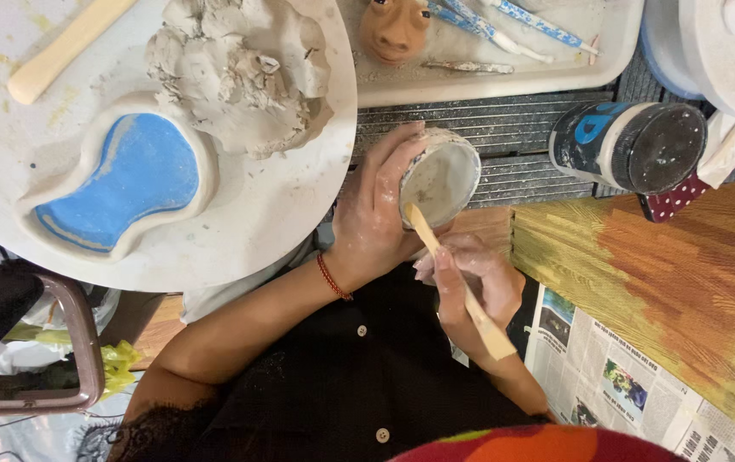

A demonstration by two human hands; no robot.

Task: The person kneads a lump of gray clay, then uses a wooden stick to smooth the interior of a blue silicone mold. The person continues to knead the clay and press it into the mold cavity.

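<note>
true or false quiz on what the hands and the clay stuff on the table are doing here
1. The left hand holds a small clay cup. True.
2. The right hand holds a paintbrush. False: it holds a flat wooden stick.
3. The stick's tip is at the cup's rim. True.
4. The lump of clay lies on newspaper. False: it lies on the round white board.
5. A blue-filled mould lies on that board. True.

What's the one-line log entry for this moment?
left hand: holds small clay cup | right hand: wooden stick, tip at cup rim | nearby: clay lump
</note>
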